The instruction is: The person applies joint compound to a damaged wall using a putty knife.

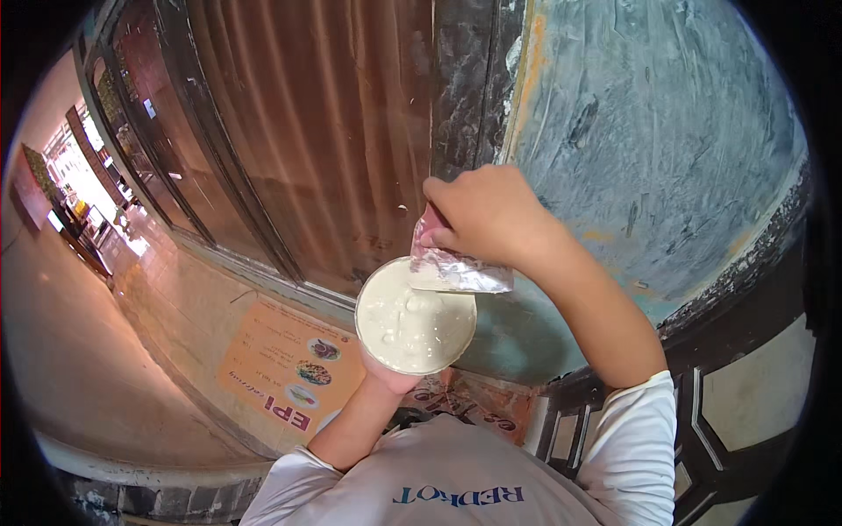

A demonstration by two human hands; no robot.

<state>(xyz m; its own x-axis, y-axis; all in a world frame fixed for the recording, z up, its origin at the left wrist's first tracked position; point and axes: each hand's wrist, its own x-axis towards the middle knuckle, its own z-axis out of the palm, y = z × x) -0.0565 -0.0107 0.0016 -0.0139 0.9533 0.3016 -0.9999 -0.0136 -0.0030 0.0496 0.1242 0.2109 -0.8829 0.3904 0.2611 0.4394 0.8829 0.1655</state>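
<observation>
Below a round tub point(395, 329) of smooth cream-coloured paste, my left hand point(396, 379) supports it from underneath; most of its fingers are hidden by the tub. The paste comes nearly up to the rim and has a few lumps and dents. My right hand point(478, 210) is closed around the reddish upper part of a wide scraper point(465, 274). Its shiny, smeared silver blade lies level over the tub's far right rim. Whether the blade's edge touches the paste, I cannot tell.
A patchy grey-blue wall point(649, 131) with orange streaks rises on the right. Ahead stands a dark-framed window point(324, 131) with brown curtain folds behind it. An orange printed banner point(272, 359) lies low on the left. Dark panelling with pale insets point(754, 403) is at lower right.
</observation>
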